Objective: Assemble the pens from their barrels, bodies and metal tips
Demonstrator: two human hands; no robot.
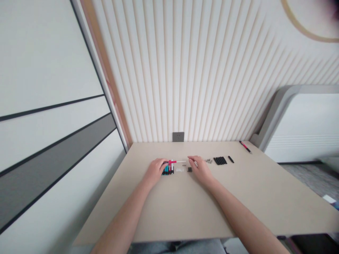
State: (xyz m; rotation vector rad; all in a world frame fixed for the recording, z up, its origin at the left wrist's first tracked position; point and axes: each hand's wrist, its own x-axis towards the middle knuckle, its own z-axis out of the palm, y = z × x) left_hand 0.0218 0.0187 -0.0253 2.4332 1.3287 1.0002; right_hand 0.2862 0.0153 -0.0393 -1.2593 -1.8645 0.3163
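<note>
My left hand [156, 169] rests on the beige table [185, 204] with its fingers curled round a red pen part [173, 162] that points right. Under its fingertips lies a row of coloured pen barrels [167, 170]. My right hand [200, 168] is closed beside it, pinching a thin white piece that I cannot make out clearly. Between the hands lie small white parts [179, 170] and a small dark piece [189, 169].
Right of my right hand lie small metal springs [209, 161], a row of black pen parts [220, 160] and one separate black part [231, 159]. A red and black pen [245, 146] lies at the far right. A grey wall socket [178, 136] sits behind the table.
</note>
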